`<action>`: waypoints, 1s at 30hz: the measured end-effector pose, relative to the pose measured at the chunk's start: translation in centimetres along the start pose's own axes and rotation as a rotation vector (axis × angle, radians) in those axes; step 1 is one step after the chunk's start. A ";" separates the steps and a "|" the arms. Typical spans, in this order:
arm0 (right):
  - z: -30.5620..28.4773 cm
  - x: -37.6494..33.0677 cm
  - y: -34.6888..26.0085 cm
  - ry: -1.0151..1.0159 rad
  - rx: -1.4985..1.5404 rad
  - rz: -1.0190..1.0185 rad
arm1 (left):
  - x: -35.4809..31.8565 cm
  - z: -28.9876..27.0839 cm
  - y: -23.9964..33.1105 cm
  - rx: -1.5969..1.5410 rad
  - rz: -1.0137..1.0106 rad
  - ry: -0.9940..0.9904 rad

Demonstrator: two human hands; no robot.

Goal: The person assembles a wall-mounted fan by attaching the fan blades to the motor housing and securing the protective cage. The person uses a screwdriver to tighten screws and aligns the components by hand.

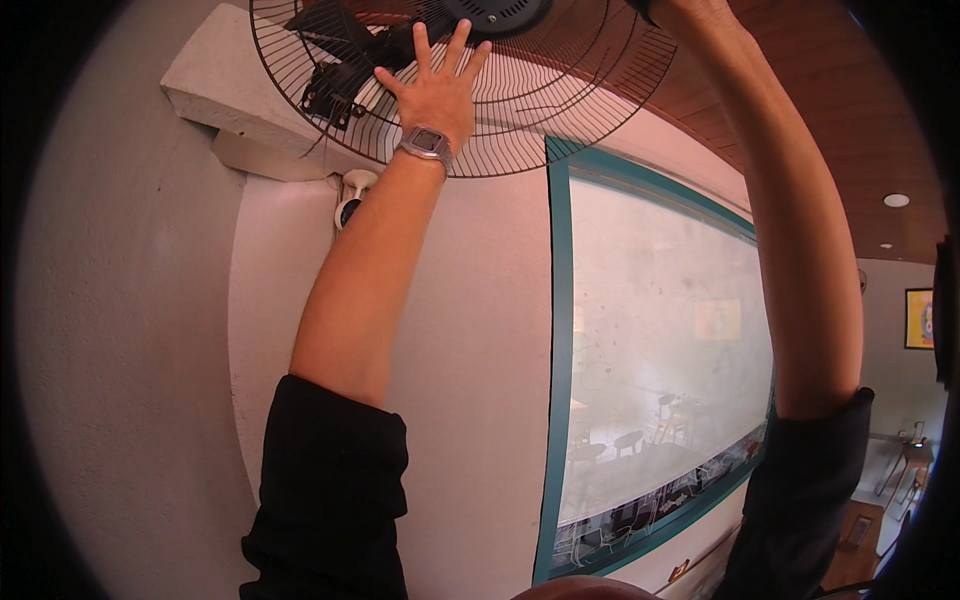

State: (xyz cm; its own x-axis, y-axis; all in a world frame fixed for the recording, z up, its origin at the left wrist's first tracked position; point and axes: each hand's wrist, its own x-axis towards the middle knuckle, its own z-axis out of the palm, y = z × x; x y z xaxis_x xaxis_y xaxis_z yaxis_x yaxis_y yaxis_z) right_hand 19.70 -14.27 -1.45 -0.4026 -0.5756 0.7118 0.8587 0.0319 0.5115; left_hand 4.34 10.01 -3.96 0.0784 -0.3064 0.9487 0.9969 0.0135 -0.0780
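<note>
A fan with a round black wire guard [520, 160] fills the top of the view, cut off by the upper edge. Behind the wires show its dark motor housing [495, 12] and a black bracket [335, 95]. My left hand [440, 95], with a grey watch on its wrist, lies against the guard, fingers spread and gripping nothing. Over the guard's right rim reaches my right hand [690, 12], mostly out of the picture. Something dark is beside it at the top edge, and its fingers are hidden.
A pale concrete beam [230, 75] juts out behind the fan on the left. Below it is a small white camera-like device [352, 195] on the wall. A teal-framed window [560, 350] stands to the right, under a wooden ceiling [800, 70] with round lights.
</note>
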 end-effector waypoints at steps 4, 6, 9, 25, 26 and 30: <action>2.6 0.7 3.8 0.216 -0.203 -0.230 | 0.0 0.0 0.4 -0.024 0.008 -0.031; 0.4 0.7 2.0 -0.022 -0.001 -0.157 | -0.2 0.1 -0.2 -0.005 -0.004 -0.024; -2.0 0.0 -2.5 -0.218 -0.084 0.113 | -0.3 0.2 -0.1 0.014 -0.007 -0.020; 1.0 1.2 1.8 0.109 -0.183 -0.028 | -0.2 -0.6 0.2 0.025 -0.011 -0.047; -0.6 0.5 -0.3 0.012 -0.049 -0.010 | -0.4 -0.4 -0.1 0.038 -0.017 -0.046; -0.8 1.1 -1.5 -0.151 -0.140 -0.058 | -0.4 -0.2 0.3 0.051 -0.014 -0.030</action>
State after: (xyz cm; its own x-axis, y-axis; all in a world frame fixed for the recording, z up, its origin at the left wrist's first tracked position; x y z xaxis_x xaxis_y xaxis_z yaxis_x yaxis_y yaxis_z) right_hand 18.22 -15.59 -1.82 -0.4861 -0.4439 0.7528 0.8644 -0.1172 0.4890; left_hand 4.63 9.94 -4.39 0.0643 -0.2779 0.9585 0.9970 0.0584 -0.0500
